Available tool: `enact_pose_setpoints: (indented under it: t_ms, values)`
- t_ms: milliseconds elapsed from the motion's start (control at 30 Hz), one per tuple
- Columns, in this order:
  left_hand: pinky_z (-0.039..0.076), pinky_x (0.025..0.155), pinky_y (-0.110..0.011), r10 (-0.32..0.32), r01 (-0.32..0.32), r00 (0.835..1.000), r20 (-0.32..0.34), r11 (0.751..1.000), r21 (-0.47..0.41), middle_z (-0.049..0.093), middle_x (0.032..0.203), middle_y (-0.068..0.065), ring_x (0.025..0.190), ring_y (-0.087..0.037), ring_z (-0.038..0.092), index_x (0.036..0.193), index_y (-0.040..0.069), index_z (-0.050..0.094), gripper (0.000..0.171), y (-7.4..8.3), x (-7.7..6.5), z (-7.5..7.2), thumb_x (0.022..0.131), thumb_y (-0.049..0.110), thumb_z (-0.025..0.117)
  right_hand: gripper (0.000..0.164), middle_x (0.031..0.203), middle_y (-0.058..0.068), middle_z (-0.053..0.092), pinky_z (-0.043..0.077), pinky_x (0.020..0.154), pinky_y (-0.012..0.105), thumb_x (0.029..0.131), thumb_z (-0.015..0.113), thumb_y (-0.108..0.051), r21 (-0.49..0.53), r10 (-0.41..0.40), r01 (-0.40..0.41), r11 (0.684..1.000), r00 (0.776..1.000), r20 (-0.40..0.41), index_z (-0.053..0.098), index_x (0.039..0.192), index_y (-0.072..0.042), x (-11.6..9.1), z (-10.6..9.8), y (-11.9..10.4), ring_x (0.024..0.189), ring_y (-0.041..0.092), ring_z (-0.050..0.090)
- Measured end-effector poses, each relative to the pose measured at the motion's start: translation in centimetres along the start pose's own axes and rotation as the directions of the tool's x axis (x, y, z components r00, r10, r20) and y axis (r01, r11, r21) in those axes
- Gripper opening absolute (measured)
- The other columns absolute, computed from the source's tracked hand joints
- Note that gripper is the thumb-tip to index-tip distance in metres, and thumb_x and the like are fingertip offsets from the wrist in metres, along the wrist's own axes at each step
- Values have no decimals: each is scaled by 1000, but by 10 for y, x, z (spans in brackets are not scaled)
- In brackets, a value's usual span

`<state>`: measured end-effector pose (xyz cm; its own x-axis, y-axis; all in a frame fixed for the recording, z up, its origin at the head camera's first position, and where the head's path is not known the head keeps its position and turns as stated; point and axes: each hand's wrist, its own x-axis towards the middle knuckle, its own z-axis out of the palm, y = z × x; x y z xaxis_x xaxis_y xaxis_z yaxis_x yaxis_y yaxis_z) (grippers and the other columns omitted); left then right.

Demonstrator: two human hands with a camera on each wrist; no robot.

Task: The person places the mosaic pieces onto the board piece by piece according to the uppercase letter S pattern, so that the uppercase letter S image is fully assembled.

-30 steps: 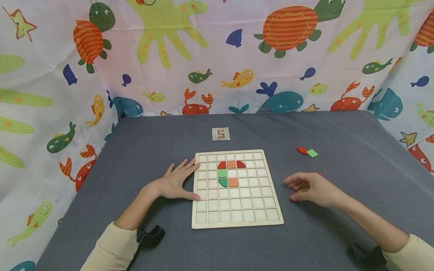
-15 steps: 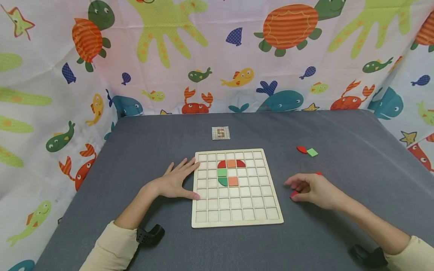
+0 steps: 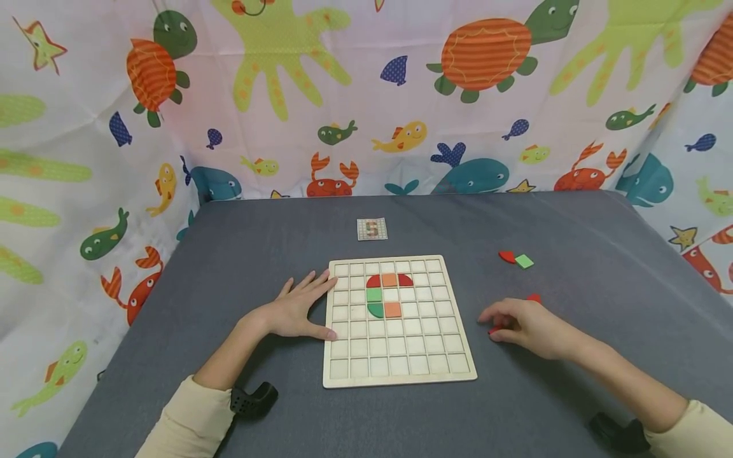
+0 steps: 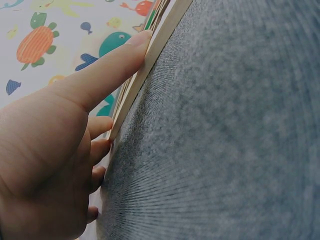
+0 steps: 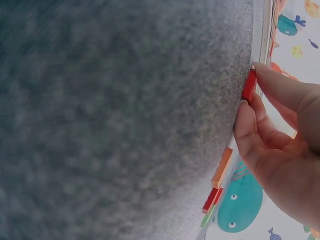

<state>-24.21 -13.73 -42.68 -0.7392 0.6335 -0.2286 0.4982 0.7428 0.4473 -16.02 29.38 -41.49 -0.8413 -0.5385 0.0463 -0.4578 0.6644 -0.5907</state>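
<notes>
Right hand point(image 3: 532, 327) pinches red piece point(image 5: 248, 86); board point(image 3: 401, 381) lies left of it, near but not touching. Left hand point(image 3: 293, 312), splayed, touches board's opposite edge, farther from piece.

Your head view looks forward and down across the table point(image 3: 401, 420). Your wrist views look closely along it; head and left share the board point(image 3: 399, 365).

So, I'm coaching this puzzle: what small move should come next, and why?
I'd probably lift the red piece toward the board, perhaps for the bare cell right of the lower orange square: the right hand pinches that piece, the card shows an S-like figure, only partly laid on the board, and the left hand rests at the board's edge.
</notes>
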Motion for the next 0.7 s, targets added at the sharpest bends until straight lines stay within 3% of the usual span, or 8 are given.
enact_pose_setpoints:
  t_ms: [233, 400, 567, 700]
  values:
    - [-4, 106, -63, -9, 9, 1000, 3, 1000, -7, 6, 159, -9, 143, -34, -1, 154, 13, 15, 108, 3, -1, -1, 75, 61, 71, 22, 74, -11, 54, 44, 57, 23, 83, 74, -10, 44, 26, -26, 999, 1000, -12, 66, 104, -11, -1, 0, 1, 62, 3, 50]
    - [-4, 105, -63, -1, 1, 1000, 0, 1000, -10, 6, 159, -9, 143, -34, 0, 154, 12, 16, 108, 2, -1, 0, 75, 61, 71, 22, 73, -5, 55, 43, 53, 23, 85, 73, -16, 120, 163, -164, 979, 986, 22, 67, 105, -10, 2, -5, 1, 58, 6, 49]
    - [-4, 106, -63, 3, -3, 1000, -3, 1000, -11, 6, 159, -9, 143, -33, 0, 154, 12, 16, 108, 2, -1, 0, 75, 61, 71, 30, 82, 3, 60, 44, 55, 27, 89, 69, -24, 256, 365, -373, 892, 928, 80, 69, 112, -5, 5, -16, 2, 67, 15, 52]
    - [-4, 106, -63, -1, 1, 1000, -4, 1000, -10, 6, 159, -9, 143, -33, -1, 154, 13, 16, 108, 2, -1, 0, 75, 61, 71, 36, 84, 5, 60, 47, 60, 29, 89, 68, -27, 328, 448, -459, 826, 887, 113, 68, 116, -2, 9, -21, 3, 74, 19, 53]
